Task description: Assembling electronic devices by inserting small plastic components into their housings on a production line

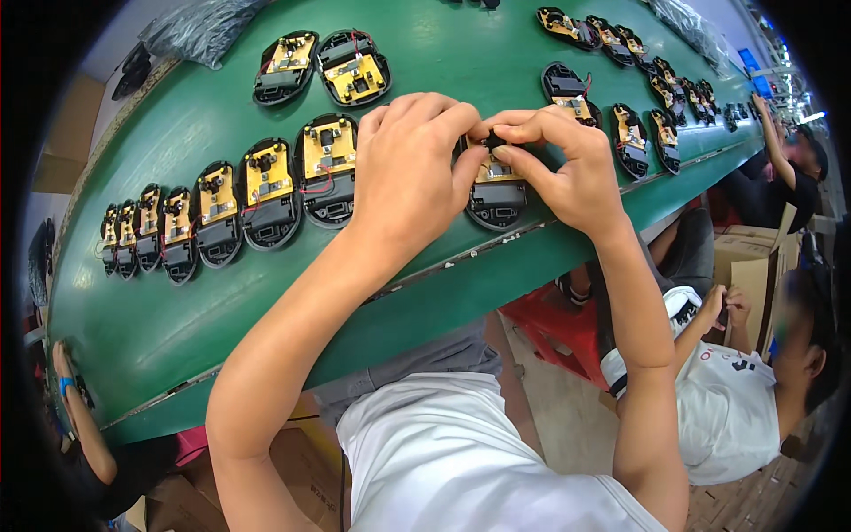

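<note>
An opened black computer mouse lies near the table's front edge, its yellow circuit board facing up. Over its far end my right hand pinches a small dark part between thumb and forefinger. My left hand comes in from the other side, thumb and forefinger closed at the same spot; what exactly sits between its fingertips is partly hidden. The fingers cover the upper end of the board. Just left of my left hand lies another opened mouse with a thin red wire.
A row of opened mice runs left along the green table; two more lie behind it, several to the right. Plastic bags lie at the back. A co-worker in white sits at right near a red stool.
</note>
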